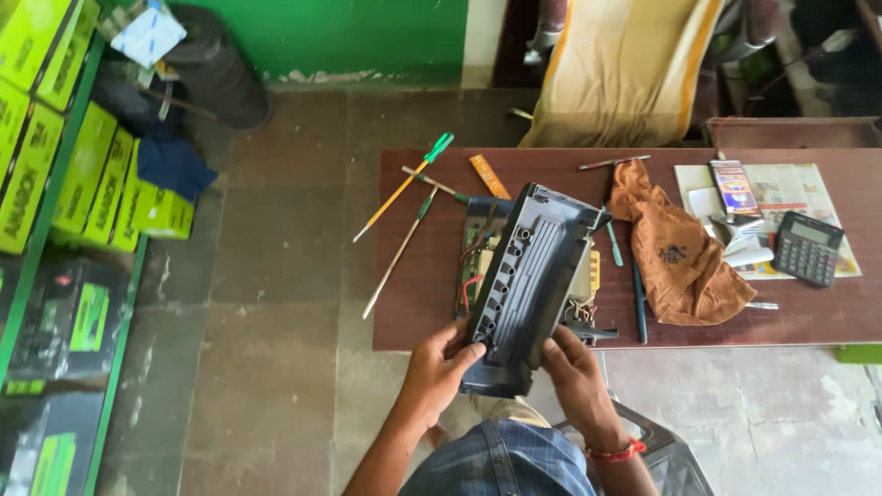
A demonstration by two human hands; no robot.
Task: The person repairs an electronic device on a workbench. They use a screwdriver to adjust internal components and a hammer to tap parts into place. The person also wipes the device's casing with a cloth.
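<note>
Where the frame's left edge runs, stacked lime-green boxes (87, 170) with dark lettering, on green shelving. Below them, black cartons (69, 326) with green labels. Upper left, a white and blue packet (147, 35) on a black drum.

Centre right, a dark wooden table (827, 321), smooth and reddish-brown. On it: long thin screwdrivers (404, 188), one green-handled; a flat orange strip (489, 175); a crumpled rust-brown cloth (675, 248); a black calculator (808, 248) on newspaper (790, 188); a small colourful rectangular pack (735, 187).

Centre, a dark grey plastic casing (528, 276), ribbed, with a row of round holes, tilted over the table's near edge, above a circuit board with coloured wires (473, 266).

Left hand (441, 367) curled on the casing's lower left corner, fingers wrapped over the edge. Right hand (577, 377) gripping the lower right side, thumb on top, red band at the wrist.
</note>
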